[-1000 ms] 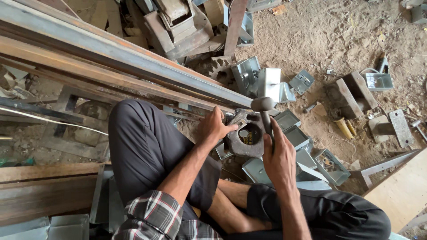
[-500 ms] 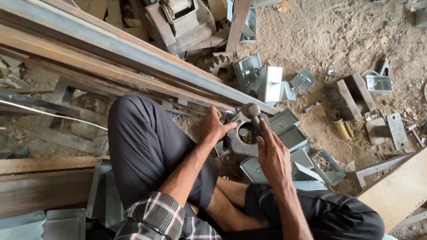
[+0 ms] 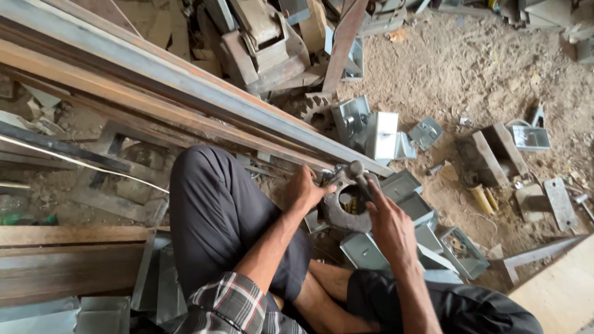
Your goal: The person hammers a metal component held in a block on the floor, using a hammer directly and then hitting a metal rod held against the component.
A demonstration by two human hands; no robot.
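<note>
I sit on the ground with bent knees. My right hand point(image 3: 390, 226) is closed on the handle of a hammer point(image 3: 357, 172), whose dark head is low over a thick grey metal ring point(image 3: 343, 210). The ring lies between my knees on folded sheet-metal pieces. My left hand point(image 3: 305, 188) grips the ring's near-left edge and a small metal part at its top. A yellowish patch shows through the ring's hole.
A long steel beam point(image 3: 185, 86) runs diagonally beside my left knee. Folded grey sheet-metal brackets point(image 3: 402, 185) lie around the ring and to the right. Metal boxes point(image 3: 380, 133), scrap and a wooden block point(image 3: 489, 154) lie on the sandy ground. A wooden board point(image 3: 557, 297) is at the lower right.
The hammer head has dropped from above the ring down close to it. My right hand moved down with it. My left hand stays on the ring.
</note>
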